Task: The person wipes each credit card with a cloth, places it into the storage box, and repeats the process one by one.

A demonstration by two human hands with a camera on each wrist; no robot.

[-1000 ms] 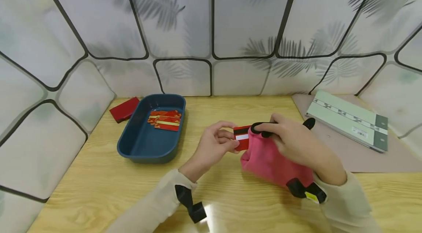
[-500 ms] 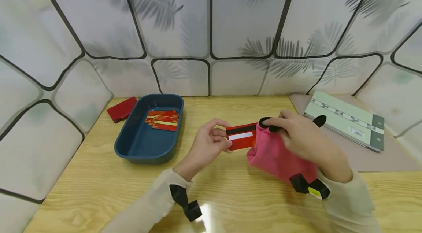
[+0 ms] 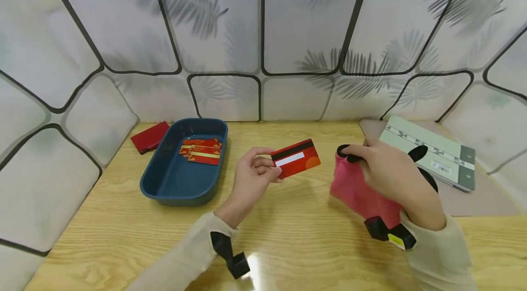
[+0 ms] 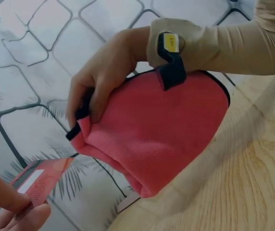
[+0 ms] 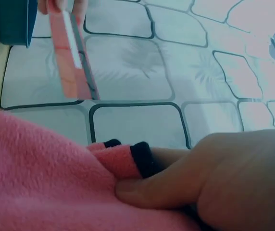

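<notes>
In the head view my left hand pinches a red bank card by its left end, thumb in front. The card's back faces up, with a black stripe and a white strip, and it is held over the table. To its right, my right hand grips a pink fleece cloth with black edging, bunched and hanging below the fingers. A gap separates card and cloth. The right wrist view shows the thumb pressed on a fold of the cloth near its black edge.
A blue tray on the left holds several red and gold cards. Behind it lies a dark red flat case. At the right, a pale green book rests on a beige mat. A patterned fabric wall rises behind the table.
The card has moved away from the cloth, which partly covered it before, and is now fully exposed. My left hand shifted slightly left; my right hand moved right with the cloth.
</notes>
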